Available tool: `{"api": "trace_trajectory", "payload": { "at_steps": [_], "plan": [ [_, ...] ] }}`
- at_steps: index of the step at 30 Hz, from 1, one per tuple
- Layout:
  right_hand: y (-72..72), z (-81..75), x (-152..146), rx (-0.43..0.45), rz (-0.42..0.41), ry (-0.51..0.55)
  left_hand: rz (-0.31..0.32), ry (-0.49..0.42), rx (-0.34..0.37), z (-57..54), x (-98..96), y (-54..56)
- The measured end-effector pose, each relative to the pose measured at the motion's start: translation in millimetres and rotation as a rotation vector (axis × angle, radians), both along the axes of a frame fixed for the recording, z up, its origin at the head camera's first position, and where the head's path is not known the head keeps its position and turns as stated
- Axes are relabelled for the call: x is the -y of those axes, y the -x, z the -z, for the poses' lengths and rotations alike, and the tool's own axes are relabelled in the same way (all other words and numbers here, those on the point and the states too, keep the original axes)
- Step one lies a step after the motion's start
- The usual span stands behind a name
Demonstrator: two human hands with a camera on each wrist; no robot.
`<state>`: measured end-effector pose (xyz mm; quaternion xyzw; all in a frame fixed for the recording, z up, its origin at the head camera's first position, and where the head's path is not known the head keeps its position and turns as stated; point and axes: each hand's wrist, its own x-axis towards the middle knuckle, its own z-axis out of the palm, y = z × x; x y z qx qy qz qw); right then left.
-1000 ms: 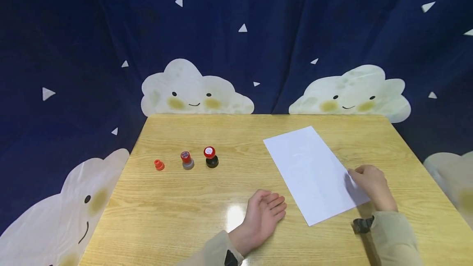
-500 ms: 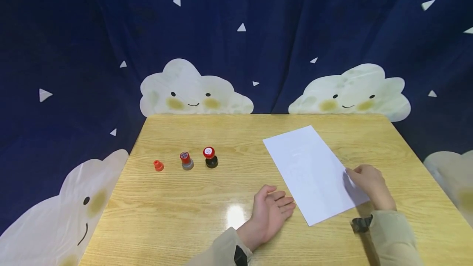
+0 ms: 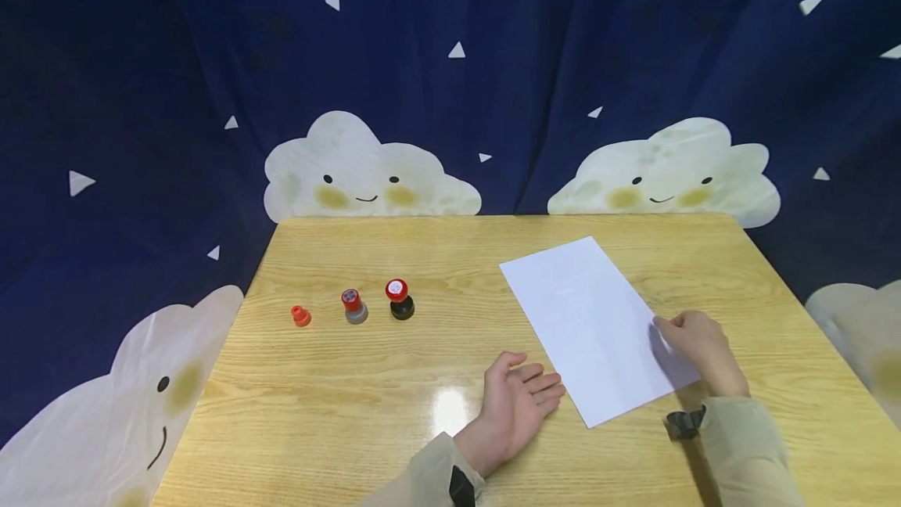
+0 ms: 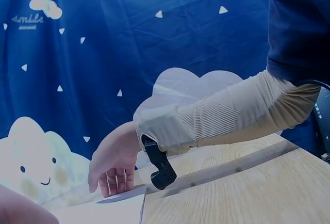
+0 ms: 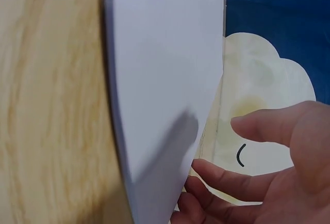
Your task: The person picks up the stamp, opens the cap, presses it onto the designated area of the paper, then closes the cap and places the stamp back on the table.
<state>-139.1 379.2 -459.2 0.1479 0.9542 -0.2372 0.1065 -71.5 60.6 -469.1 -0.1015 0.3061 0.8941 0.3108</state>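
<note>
White paper (image 3: 598, 327) lies at a slant on the right half of the table; the right wrist view shows a thin stack-like edge on the paper (image 5: 160, 69). My left hand (image 3: 517, 409) rests beside its left long edge, palm turned upward, fingers loosely straight, fingertips right at that edge. At the right long edge is my right hand (image 3: 700, 343). Up close, the fingers of the right hand (image 5: 242, 182) touch the paper's edge while the thumb stands off above it. In the left wrist view the same right hand (image 4: 114, 162) reaches down at the paper.
To the left on the wooden table (image 3: 317, 413) stand a small red knobbed piece (image 3: 301, 317), a red-and-grey stamp (image 3: 354, 307) and a red-and-black stamp (image 3: 400, 300). A dark blue curtain (image 3: 394, 61) with clouds hangs behind the table's far edge.
My left hand has moved right, up to the paper's left edge. The right hand stays at the right edge, and the paper and stamps keep their places.
</note>
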Motion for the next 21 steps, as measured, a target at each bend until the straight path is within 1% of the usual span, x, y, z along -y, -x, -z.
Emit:
{"api": "trace_trajectory", "payload": {
  "at_steps": [6,13,21],
  "plan": [
    [0.7,-2.2,2.1,0.035,0.018,0.013,-0.001,0.002,-0.001,1.5,0.4,-0.2],
    [-0.3,-3.6,3.2,0.035,0.031,0.023,0.0,0.014,0.002,1.9,0.0,-0.1],
    [-4.0,-4.7,2.7,0.038,0.03,0.052,-0.022,0.048,-0.002,2.5,-1.6,0.1]
  ]
}}
